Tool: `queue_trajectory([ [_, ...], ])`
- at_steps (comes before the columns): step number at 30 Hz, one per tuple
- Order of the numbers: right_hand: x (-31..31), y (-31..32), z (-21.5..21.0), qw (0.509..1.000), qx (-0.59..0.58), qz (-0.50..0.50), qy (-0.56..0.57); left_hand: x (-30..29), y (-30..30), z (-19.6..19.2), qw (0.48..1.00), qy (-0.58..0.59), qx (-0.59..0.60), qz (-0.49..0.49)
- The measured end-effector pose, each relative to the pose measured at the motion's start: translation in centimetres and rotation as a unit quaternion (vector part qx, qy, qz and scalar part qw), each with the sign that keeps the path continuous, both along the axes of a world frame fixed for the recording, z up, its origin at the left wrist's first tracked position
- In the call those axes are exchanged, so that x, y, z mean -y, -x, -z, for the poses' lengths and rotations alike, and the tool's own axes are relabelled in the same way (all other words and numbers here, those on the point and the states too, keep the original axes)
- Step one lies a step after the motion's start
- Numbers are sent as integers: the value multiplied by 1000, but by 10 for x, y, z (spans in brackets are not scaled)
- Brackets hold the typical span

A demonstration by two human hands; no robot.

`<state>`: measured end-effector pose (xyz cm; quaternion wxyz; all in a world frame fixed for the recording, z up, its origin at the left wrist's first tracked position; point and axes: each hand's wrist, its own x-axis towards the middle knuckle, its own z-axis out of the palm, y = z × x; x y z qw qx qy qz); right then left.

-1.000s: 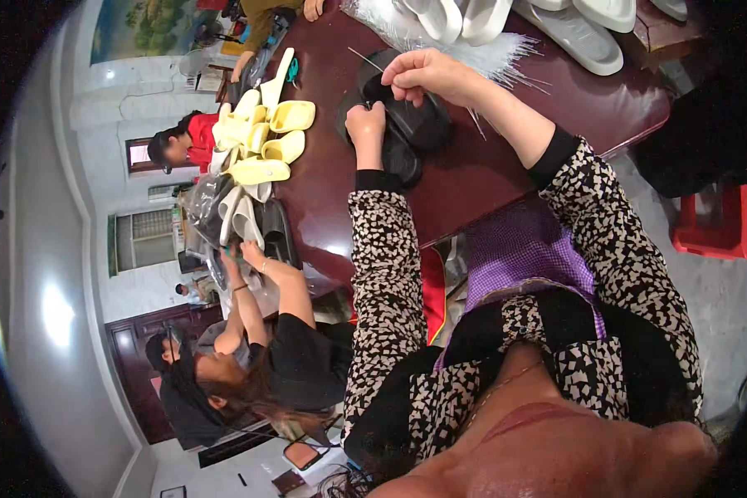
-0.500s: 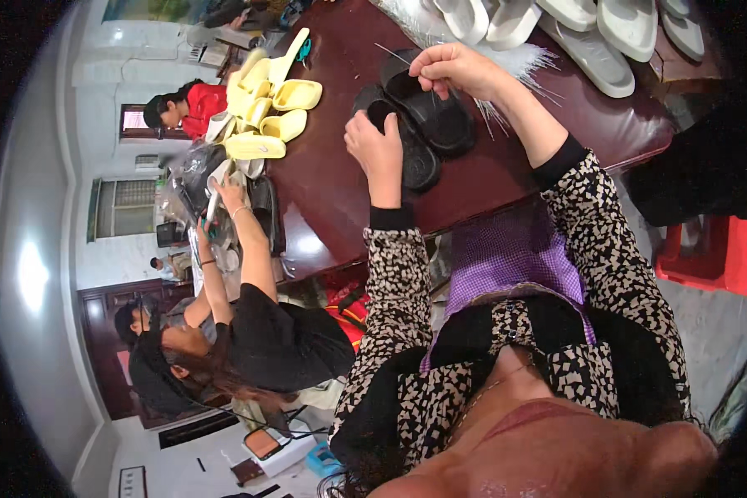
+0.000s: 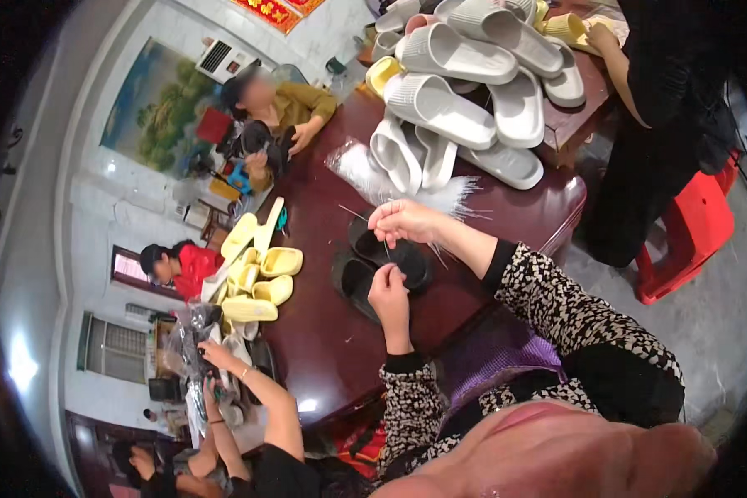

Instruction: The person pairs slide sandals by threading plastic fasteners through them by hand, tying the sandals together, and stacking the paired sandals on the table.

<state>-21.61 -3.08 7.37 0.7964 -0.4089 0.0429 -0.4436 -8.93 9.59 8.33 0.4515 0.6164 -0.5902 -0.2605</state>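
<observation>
A pair of black slippers [image 3: 415,267] lies on the dark red table before me, partly hidden by my hands. Above them my right hand [image 3: 408,222] pinches a thin, pale plastic strand [image 3: 354,210], one end of which sticks out to the left past the fingers. Its other end runs down toward my left hand [image 3: 389,297], whose thumb and fingertips are pressed together there. Just beyond the slippers, a bundle of similar loose strands [image 3: 461,201] fans out of a clear plastic bag [image 3: 355,162].
Grey-white slippers [image 3: 448,112] are heaped at the far right. Yellow slippers [image 3: 251,310] are piled on the left, beside a co-worker's arm [image 3: 266,394]. Another person [image 3: 307,104] sits across the table [image 3: 315,344]. A red plastic stool [image 3: 693,228] stands at the right.
My left hand has gone from resting open over the slippers to closed fingertips near the right hand. The view has swung, bringing the grey-white heap and the person across into sight.
</observation>
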Motion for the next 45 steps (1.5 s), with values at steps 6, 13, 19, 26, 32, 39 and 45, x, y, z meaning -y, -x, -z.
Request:
queue_trajectory([
  [6, -1, 2, -8, 999, -55, 1, 1, -9, -15, -11, 978, 151, 143, -2],
  [13, -2, 7, -6, 996, -79, -45, 8, -23, 4, -26, 957, 188, 216, 41],
  [19, 7, 7, -3, 992, -123, -11, -2, -13, 3, -17, 936, 229, 261, 63],
  [26, 6, 9, -11, 913, -344, 23, 220, -25, -4, -16, 979, 132, 154, 37],
  [32, -2, 9, -19, 857, -437, 16, 272, -33, -10, -10, 996, 34, 50, 69],
  [39, -8, 7, -30, 827, -490, 29, 276, -46, -11, -11, 970, 126, 203, 35],
  [45, -7, 2, -28, 829, -483, 45, 277, -53, -12, -18, 962, 135, 236, 34],
])
